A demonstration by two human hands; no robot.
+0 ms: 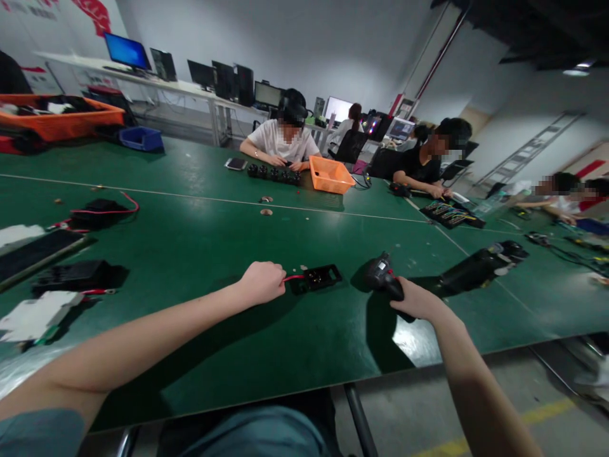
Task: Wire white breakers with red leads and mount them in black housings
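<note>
My left hand (264,282) is closed around a red wire (294,277) that runs into a small black plastic housing (321,277) on the green table. Several small metal contacts show inside the housing, and it has a rectangular opening at its right end. To the right of it, my right hand (419,299) grips the handle of a black cordless power drill (382,274). The drill's nose points away from me, apart from the housing. Its lower part is partly hidden by my fingers.
At left lie black housings (76,275) and white switch-like parts (40,315) with wires. A dark cylindrical object (476,268) lies to the right. Across the green table (214,222) are an orange basket (332,175), black parts (273,174) and people working. A blue bin (141,139) stands far left.
</note>
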